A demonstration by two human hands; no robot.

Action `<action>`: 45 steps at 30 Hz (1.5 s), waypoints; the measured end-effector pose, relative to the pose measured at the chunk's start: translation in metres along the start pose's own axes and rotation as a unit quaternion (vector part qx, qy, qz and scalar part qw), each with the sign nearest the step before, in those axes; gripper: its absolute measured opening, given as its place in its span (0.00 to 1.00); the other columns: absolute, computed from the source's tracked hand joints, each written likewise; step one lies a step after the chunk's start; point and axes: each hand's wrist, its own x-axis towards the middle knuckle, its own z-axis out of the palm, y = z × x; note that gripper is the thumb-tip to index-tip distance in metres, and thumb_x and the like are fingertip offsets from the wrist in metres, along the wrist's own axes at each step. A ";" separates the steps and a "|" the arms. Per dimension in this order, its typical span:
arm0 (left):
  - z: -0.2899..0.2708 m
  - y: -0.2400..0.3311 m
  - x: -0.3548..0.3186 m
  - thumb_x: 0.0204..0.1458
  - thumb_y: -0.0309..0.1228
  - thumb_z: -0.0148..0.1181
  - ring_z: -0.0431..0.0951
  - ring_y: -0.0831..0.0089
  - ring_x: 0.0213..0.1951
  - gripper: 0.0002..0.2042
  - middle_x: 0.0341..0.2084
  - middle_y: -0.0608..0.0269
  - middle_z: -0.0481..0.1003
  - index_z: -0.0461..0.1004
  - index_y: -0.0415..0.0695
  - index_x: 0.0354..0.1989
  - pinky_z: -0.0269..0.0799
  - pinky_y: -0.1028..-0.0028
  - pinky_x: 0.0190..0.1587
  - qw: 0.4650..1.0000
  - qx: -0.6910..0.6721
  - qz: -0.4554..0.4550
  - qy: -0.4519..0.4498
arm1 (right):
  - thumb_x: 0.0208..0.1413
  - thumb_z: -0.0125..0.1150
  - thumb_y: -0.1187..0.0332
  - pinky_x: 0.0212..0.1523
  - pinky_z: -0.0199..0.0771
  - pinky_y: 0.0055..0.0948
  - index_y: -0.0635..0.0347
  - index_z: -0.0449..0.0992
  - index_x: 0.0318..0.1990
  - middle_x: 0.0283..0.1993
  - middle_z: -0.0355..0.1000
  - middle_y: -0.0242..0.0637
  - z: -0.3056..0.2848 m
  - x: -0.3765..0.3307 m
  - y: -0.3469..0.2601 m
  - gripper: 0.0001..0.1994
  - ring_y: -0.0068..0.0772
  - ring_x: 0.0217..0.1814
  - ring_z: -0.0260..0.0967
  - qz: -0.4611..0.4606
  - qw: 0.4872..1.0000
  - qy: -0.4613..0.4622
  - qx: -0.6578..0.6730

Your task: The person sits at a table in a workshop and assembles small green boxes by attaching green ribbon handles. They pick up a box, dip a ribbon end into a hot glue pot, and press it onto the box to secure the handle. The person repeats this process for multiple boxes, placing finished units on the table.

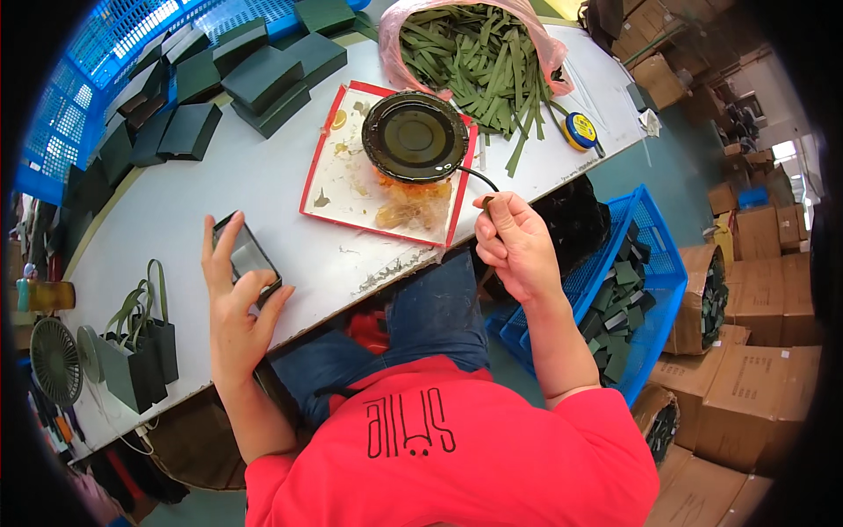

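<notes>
My left hand (pixel 235 294) grips a small dark box (pixel 250 255) by its edges above the tabletop; its pale grey inside shows. My right hand (pixel 518 241) is closed in a pinch near the table's front edge. A small piece of dark green strip (pixel 487 205) pokes out between its thumb and fingers. Just beyond that hand stands a round black pot (pixel 415 136) with dark liquid in it and a thin black handle or cord. Under the pot lies a red-edged white board (pixel 338 180) with amber smears.
A pink plastic bag (pixel 395 44) of green strips lies behind the pot, beside a yellow-and-blue round tin (pixel 580 131). Dark green boxes (pixel 263 79) pile up at far left. Finished-looking handled boxes (pixel 136 369) stand at left near a fan (pixel 57 358). A blue crate (pixel 672 272) sits at right.
</notes>
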 end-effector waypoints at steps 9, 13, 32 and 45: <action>0.019 0.009 0.007 0.37 0.30 0.75 0.58 0.51 0.70 0.39 0.69 0.51 0.59 0.67 0.45 0.64 0.46 0.50 0.71 0.986 0.093 -0.002 -0.140 | 0.66 0.60 0.65 0.21 0.54 0.16 0.64 0.71 0.46 0.30 0.69 0.30 0.026 0.013 0.008 0.11 0.13 0.22 0.55 -0.033 0.998 0.011 -0.058; 0.019 0.011 0.005 0.39 0.32 0.74 0.57 0.52 0.70 0.36 0.69 0.51 0.59 0.69 0.46 0.61 0.41 0.46 0.71 0.985 0.111 -0.028 -0.130 | 0.66 0.60 0.61 0.20 0.49 0.17 0.64 0.71 0.44 0.29 0.69 0.29 0.022 0.018 0.007 0.13 0.12 0.20 0.51 -0.022 0.998 0.000 -0.065; 0.020 0.010 -0.001 0.40 0.32 0.74 0.57 0.52 0.70 0.34 0.69 0.51 0.59 0.71 0.46 0.60 0.42 0.46 0.71 0.986 0.120 -0.023 -0.117 | 0.70 0.53 0.61 0.19 0.50 0.16 0.65 0.74 0.44 0.30 0.67 0.28 0.020 0.015 0.014 0.14 0.12 0.20 0.49 -0.015 0.997 -0.013 -0.069; 0.011 0.007 -0.009 0.36 0.33 0.76 0.57 0.53 0.70 0.40 0.68 0.51 0.59 0.68 0.47 0.64 0.42 0.46 0.71 0.981 0.123 -0.093 -0.119 | 0.68 0.57 0.63 0.19 0.49 0.16 0.62 0.75 0.39 0.24 0.68 0.26 0.031 0.031 0.021 0.11 0.10 0.19 0.52 -0.041 0.992 0.018 -0.120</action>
